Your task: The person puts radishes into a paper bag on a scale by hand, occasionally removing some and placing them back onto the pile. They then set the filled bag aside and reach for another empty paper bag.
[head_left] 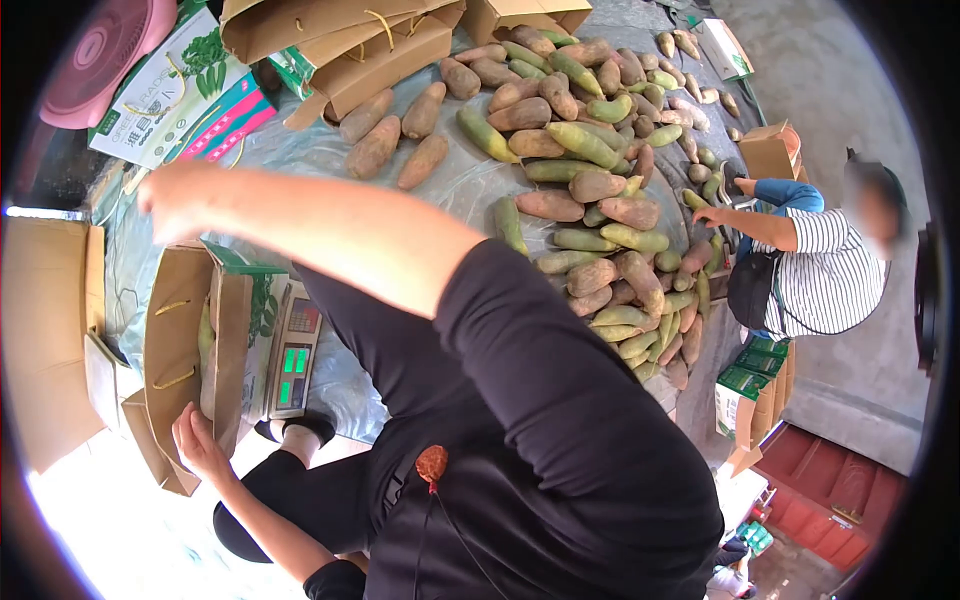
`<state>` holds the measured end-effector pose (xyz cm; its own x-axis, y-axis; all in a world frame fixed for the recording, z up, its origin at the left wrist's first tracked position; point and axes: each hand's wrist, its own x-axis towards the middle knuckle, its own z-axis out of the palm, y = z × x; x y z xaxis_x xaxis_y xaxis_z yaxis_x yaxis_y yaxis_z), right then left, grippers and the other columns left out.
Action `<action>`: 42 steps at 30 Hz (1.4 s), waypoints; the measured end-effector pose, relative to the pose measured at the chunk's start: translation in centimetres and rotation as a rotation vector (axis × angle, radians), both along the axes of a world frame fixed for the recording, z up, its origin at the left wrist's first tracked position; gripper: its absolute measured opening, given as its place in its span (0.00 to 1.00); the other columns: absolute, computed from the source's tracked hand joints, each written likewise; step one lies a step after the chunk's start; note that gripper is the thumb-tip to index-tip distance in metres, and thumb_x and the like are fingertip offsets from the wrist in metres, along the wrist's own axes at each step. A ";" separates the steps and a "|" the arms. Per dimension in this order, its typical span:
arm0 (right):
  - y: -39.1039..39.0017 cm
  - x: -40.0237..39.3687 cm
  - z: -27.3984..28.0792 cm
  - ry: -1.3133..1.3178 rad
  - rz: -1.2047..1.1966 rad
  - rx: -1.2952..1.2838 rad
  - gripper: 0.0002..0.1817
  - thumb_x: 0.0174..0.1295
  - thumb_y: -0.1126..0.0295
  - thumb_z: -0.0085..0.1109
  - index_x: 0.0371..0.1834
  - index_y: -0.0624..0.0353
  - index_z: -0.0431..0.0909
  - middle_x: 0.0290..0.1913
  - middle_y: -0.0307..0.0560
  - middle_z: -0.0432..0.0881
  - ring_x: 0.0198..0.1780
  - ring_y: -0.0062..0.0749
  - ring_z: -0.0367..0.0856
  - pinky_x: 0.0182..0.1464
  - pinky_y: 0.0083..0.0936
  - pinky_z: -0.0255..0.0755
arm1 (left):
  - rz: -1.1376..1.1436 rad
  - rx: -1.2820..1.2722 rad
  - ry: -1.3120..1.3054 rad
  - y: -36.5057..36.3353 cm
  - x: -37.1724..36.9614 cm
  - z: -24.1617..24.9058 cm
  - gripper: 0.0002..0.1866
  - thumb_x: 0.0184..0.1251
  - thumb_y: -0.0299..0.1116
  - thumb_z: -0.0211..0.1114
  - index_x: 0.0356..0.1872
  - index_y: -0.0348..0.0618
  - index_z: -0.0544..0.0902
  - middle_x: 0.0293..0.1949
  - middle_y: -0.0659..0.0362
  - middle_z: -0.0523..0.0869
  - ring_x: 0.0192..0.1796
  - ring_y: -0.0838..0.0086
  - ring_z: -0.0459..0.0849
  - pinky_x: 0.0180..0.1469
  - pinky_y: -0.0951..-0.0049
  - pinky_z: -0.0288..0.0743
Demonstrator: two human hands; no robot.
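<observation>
A brown cardboard gift bag (165, 340) with yellow cord handles stands on a digital scale (299, 345) with green lit digits. Inside it shows part of a pale green radish (207, 335). My left hand (200, 447) is at the bag's lower edge, fingers stretched and partly apart, touching or very close to the cardboard. My right arm reaches across the view, and my right hand (175, 200), smeared by motion, is above the bag's far end, near a white printed gift bag (170, 100). Whether it holds anything does not show.
A big pile of green and muddy radishes (600, 170) covers the plastic sheet (460, 215). Open cardboard bags (370, 60) and a pink basket (100, 55) stand at the top left. Another person (820, 260) works across the pile, beside green-and-white cartons (755, 385).
</observation>
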<state>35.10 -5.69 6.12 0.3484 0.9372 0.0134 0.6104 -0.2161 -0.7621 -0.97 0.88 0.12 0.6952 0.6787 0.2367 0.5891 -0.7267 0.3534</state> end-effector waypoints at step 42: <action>5.2 -1.6 -10.4 -0.124 0.047 -0.348 0.15 0.44 0.63 0.60 0.33 0.59 0.84 0.37 0.57 0.82 0.41 0.48 0.82 0.44 0.36 0.75 | 0.785 -1.100 0.074 8.9 -10.9 1.6 0.19 0.62 0.44 0.60 0.51 0.48 0.73 0.48 0.59 0.78 0.51 0.65 0.76 0.47 0.46 0.72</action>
